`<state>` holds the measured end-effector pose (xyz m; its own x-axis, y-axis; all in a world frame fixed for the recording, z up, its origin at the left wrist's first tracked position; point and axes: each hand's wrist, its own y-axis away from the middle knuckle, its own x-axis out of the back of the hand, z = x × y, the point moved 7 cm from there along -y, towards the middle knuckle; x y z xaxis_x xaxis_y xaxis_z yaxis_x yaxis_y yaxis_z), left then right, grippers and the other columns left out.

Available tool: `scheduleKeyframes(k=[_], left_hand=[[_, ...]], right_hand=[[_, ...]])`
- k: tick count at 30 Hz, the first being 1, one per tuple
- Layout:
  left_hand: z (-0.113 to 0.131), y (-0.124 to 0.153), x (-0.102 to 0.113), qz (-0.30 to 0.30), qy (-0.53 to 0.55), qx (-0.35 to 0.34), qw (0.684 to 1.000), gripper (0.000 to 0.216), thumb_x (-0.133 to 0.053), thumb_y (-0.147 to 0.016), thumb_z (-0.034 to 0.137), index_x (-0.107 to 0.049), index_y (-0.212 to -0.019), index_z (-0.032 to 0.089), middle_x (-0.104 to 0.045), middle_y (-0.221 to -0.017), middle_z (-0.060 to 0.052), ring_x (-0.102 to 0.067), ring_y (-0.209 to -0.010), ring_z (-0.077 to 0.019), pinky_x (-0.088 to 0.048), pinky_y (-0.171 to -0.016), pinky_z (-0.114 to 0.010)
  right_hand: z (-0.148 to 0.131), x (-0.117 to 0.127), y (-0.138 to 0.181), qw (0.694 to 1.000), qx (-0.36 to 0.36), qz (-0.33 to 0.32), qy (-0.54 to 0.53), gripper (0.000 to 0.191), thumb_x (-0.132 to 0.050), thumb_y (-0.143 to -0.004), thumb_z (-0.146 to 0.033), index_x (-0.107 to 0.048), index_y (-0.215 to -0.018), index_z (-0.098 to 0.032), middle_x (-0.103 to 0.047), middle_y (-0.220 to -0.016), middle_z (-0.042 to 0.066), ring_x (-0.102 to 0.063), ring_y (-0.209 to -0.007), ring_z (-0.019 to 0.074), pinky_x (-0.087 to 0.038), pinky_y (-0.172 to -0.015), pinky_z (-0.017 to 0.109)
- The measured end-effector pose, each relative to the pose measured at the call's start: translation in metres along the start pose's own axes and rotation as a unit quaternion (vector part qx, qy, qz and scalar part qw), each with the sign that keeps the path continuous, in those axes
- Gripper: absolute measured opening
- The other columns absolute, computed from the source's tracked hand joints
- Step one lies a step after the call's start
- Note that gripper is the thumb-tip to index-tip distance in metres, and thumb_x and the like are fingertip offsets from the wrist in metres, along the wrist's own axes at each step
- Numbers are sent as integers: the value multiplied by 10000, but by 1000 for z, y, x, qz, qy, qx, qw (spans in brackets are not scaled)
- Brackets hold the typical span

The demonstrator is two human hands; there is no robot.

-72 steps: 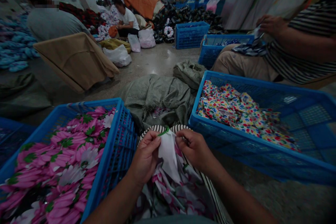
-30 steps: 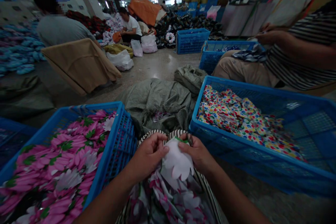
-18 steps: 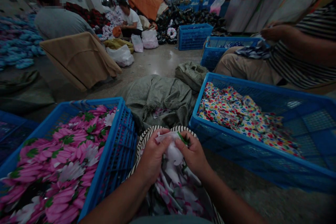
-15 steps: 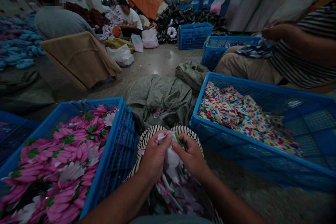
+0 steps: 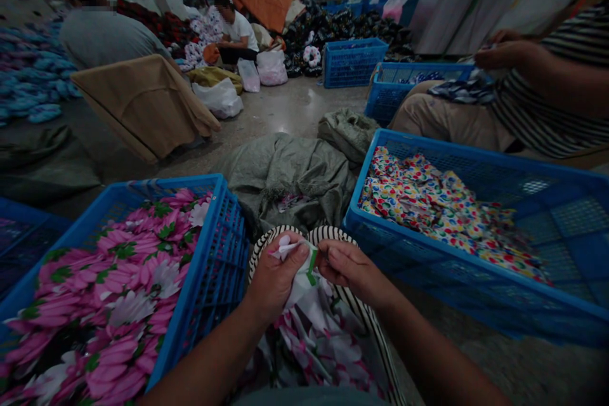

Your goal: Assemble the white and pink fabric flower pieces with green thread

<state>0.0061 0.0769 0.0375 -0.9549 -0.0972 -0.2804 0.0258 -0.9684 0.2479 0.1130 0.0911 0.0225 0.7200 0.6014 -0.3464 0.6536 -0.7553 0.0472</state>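
My left hand pinches a white fabric flower piece with pink tips and a narrow green strip along its right side. Close by on the right is my right hand, its fingers curled together beside the green strip; whatever is between them is too small to make out. Below both hands, a heap of white and pink petal-shaped fabric pieces lies on my lap, over black-and-white striped cloth.
To the left stands a blue crate of pink flower pieces with green parts. A longer blue crate at right holds colourful printed fabric pieces. Grey-green sacks lie ahead. A person in stripes sits at right; others sit farther back.
My right hand has drawn slightly right, off the white fabric, and its fingers have curled in. The green strip now hangs upright between the hands. My left hand keeps its hold.
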Motion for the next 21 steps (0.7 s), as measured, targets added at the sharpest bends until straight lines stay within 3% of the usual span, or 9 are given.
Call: scheduleKeyframes(k=[9,12,18,21], left_hand=[[-5,-1,-3,-29,-16,-8,999,227,-657,-717,347,-527,-680,165,-508,-567,40,-443,-535,-91,-345,-520,-189],[-6,0,-4,-46,-18,-9,999,217,-640,-737,340,-523,-685,164,-511,-575,45,-437,-543,-82,-341,-526,-182],[-8,-1,1,-7,-3,12,1000,220,-653,-725,331,-515,-681,165,-483,-571,70,-432,-531,-62,-351,-524,-164],[-10,-2,-4,-25,1,42,999,235,-686,-685,320,-512,-705,164,-518,-582,64,-468,-521,-73,-376,-515,-177]], right_hand=[[-2,-4,-1,1000,16,-20,-19,401,-469,-833,-499,-433,-610,-168,-293,-486,-72,-203,-421,62,-126,-403,216],[0,-3,-2,1000,14,-12,-17,394,-460,-844,-484,-478,-624,-158,-269,-444,-83,-182,-392,59,-104,-384,214],[1,9,-6,987,24,119,-102,394,-441,-818,-545,-541,-786,-165,-339,-464,-82,-180,-355,53,-118,-356,205],[-2,13,-8,982,41,170,-66,405,-590,-708,-555,-554,-820,-168,-419,-559,-67,-230,-382,39,-155,-359,187]])
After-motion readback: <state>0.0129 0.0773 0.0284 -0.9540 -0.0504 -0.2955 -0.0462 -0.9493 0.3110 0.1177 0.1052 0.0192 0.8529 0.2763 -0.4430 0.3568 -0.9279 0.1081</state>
